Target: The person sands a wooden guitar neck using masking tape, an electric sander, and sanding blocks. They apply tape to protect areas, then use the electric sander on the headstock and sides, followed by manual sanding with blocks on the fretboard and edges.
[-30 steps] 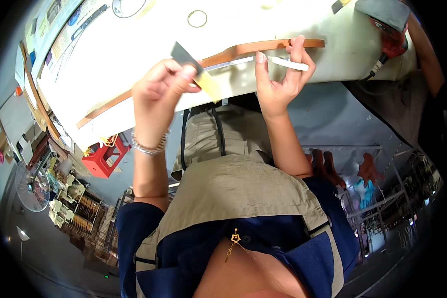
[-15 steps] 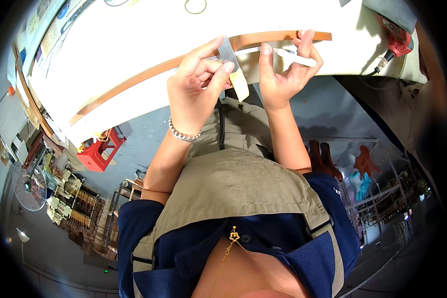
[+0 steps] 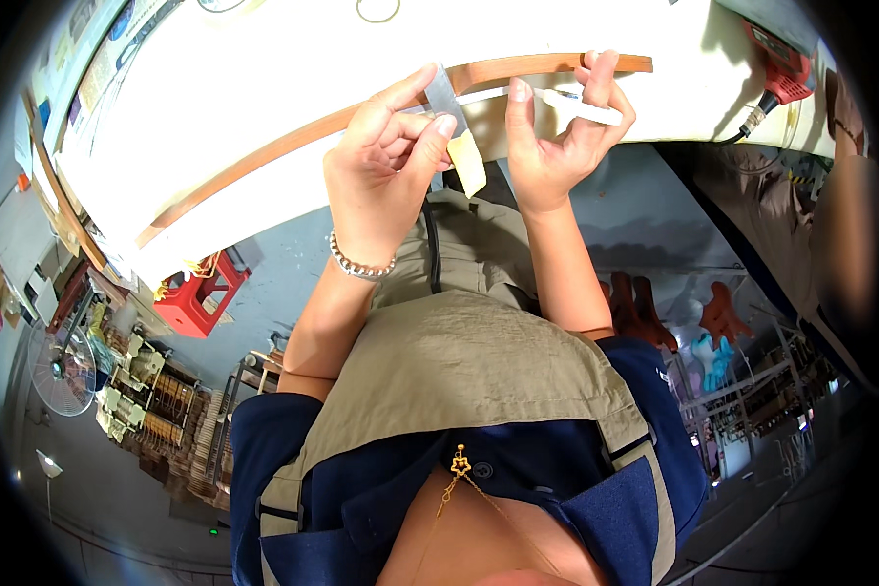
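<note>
My left hand (image 3: 376, 161) is closed on a flat metal blade (image 3: 443, 98) whose near end is wrapped in yellow (image 3: 467, 164). Its index finger lies stretched along the blade's upper part. The blade crosses a long brown wooden strip (image 3: 293, 148), which looks curved and lies along the near side of the table. My right hand (image 3: 564, 161) holds a slim white object (image 3: 596, 112), perhaps a pen or tube, between its fingers. Its thumb points up beside the strip, and the index fingertip reaches the strip's right part. A thin white band shows between both hands.
On the white table (image 3: 264, 78) a red and black power tool (image 3: 781, 73) with a cord lies at the right. A thin ring (image 3: 378, 10) sits at the far edge. A red stool (image 3: 203, 293) stands at lower left. Another person's arm (image 3: 847, 215) shows at far right.
My left hand and the blade have shifted very slightly left and away from me. The right hand keeps nearly the same place. At far right, the other person's arm has moved.
</note>
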